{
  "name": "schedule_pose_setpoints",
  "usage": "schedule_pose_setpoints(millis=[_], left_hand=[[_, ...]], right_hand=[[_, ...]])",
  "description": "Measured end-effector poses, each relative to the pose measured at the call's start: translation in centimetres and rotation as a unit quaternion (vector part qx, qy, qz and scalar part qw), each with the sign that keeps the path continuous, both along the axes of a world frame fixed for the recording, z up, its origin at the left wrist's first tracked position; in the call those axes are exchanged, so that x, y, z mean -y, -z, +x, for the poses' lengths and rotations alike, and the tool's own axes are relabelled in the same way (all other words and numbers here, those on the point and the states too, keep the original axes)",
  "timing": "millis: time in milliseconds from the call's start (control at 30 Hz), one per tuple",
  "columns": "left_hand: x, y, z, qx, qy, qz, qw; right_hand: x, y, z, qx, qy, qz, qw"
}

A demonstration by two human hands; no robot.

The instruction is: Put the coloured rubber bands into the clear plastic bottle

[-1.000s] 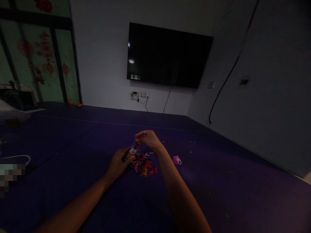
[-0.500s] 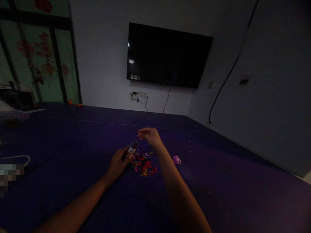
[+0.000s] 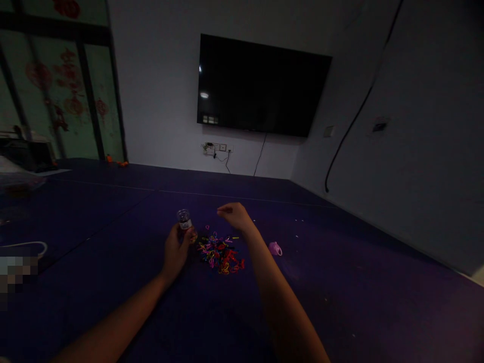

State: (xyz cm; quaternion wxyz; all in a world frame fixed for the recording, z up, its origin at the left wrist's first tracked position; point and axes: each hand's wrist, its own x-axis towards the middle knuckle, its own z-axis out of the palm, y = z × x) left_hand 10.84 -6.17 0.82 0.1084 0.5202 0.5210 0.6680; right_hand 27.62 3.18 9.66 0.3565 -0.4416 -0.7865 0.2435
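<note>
One clear, round-mouthed jar [image 3: 184, 220], long axis near upright, gripped in my left hand [image 3: 177, 251]; left of my right hand [image 3: 235, 217], fingertips pinched, contents unclear. One multicoloured heap of small loops [image 3: 222, 256]: right of jar.

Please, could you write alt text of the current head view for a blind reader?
A person's left hand holds a small clear jar beside a pile of colourful loops on a dark purple surface; the right hand is near the pile. A black television hangs behind.
</note>
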Motion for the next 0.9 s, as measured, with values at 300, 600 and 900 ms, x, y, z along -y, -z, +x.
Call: schedule_pose_setpoints(millis=[300, 600, 900], left_hand=[[-0.2, 0.3, 0.0, -0.078, -0.024, -0.011, 0.997], [0.2, -0.1, 0.3, -0.077, 0.009, -0.014, 0.997], [-0.1, 0.1, 0.2, -0.087, -0.017, -0.012, 0.996]], right_hand=[[-1.9, 4.9, 2.3, 0.246, 0.136, -0.048, 0.958], [-2.4, 6.3, 1.7, 0.236, 0.059, -0.105, 0.964], [-2.8, 5.7, -0.9, 0.183, 0.002, -0.06, 0.981]])
